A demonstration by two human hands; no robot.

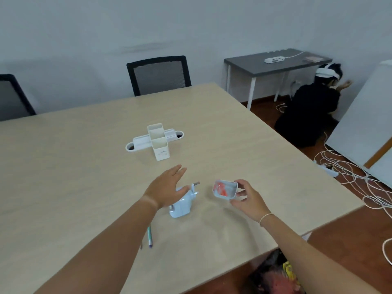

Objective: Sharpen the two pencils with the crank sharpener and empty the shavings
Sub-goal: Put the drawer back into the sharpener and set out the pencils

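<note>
I log these colours: tabletop [84, 166], pale beige woodgrain. Crank sharpener [182, 205], light blue. Shavings tray [225, 188], light blue rim, orange-red shavings inside. Pencil [150, 235], lower centre, teal with purple end. Organiser [158, 141], white. Chair [159, 75], black mesh. Side desk [275, 62], upper right, dark grey top, white legs. Floor [350, 240], reddish brown.

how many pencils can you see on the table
1 for certain: a pencil lies on the table near the front edge, partly under the left forearm, behind the sharpener. A second may be hidden beneath that arm.
</note>
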